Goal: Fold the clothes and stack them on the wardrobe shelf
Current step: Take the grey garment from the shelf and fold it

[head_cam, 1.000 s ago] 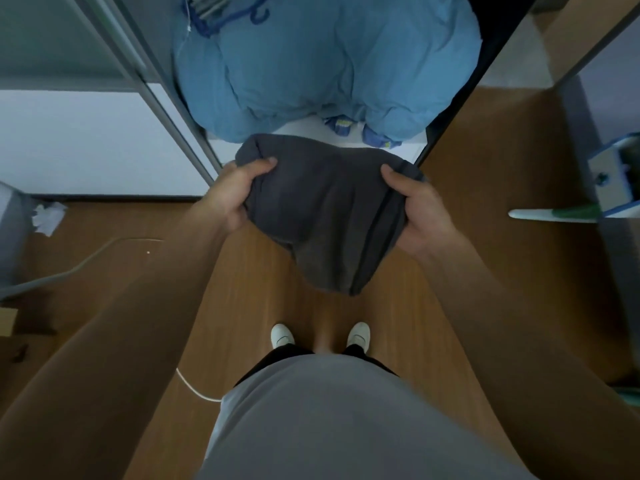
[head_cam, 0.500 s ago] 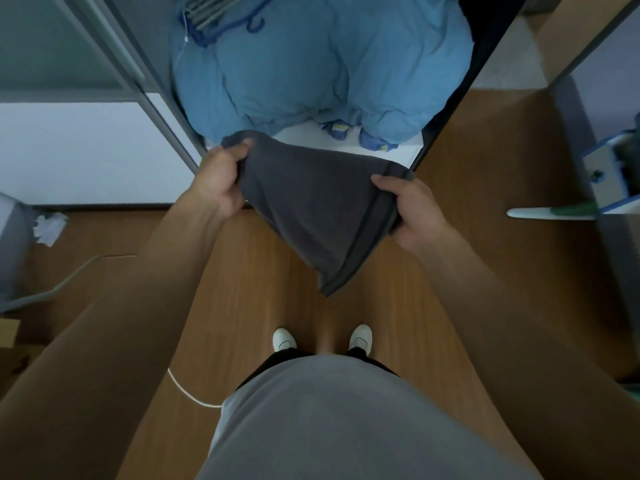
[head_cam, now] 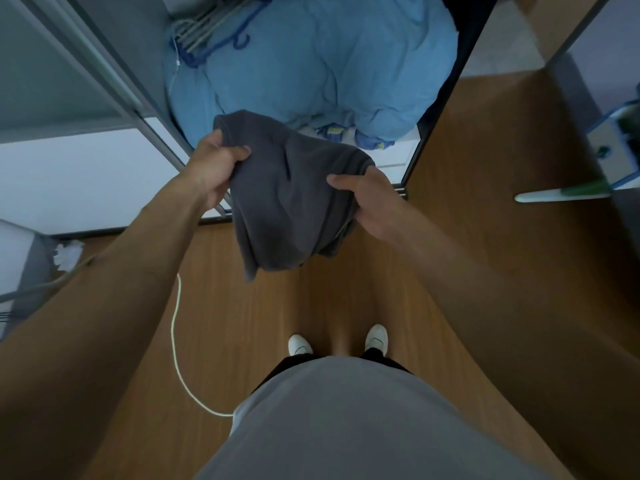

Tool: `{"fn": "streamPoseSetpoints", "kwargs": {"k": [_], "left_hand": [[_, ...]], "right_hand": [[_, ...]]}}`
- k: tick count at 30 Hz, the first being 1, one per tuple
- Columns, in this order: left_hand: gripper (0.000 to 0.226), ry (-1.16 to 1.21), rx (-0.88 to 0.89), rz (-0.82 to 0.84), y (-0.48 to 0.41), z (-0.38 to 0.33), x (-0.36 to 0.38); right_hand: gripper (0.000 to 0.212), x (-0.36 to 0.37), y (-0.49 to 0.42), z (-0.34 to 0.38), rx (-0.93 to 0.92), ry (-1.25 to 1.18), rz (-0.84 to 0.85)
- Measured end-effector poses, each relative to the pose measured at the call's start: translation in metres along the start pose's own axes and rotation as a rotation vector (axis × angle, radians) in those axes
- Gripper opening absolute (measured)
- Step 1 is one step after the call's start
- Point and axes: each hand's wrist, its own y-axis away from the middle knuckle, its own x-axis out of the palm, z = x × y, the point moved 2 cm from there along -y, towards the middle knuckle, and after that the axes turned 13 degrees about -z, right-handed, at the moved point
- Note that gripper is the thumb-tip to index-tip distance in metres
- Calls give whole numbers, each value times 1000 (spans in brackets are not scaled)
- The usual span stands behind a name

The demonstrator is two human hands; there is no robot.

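You held a dark grey garment bunched between both hands above the wooden floor, just in front of the open wardrobe. Your left hand gripped its far left edge. Your right hand gripped the right side, and the rest hung down in folds. Beyond it, a heap of light blue fabric lay on the white wardrobe shelf, with hangers at its far left. A white cable curved over the floor left of your white shoes.

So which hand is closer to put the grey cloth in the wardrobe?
Probably the left hand. It grips the grey cloth at its top edge, nearer the wardrobe shelf; the right hand holds the lower side, farther back.
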Motion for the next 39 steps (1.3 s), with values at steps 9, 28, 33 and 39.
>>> {"fn": "streamPoseSetpoints", "kwargs": {"k": [9,28,33,39], "left_hand": [[16,-130,-45,-201,-15,-7,-11],[54,-40,-39,-129,-17,17,-3],[46,-73,-5,-98,-18,26,-6],[48,-59,-74,-84,-16,29,-14]], "right_hand": [[40,-11,1,12,159,-261,-18],[45,-24,-8,14,436,-378,-191],[27,-31,-11,7,290,-213,-193],[43,-22,-11,6,65,20,-93]]}}
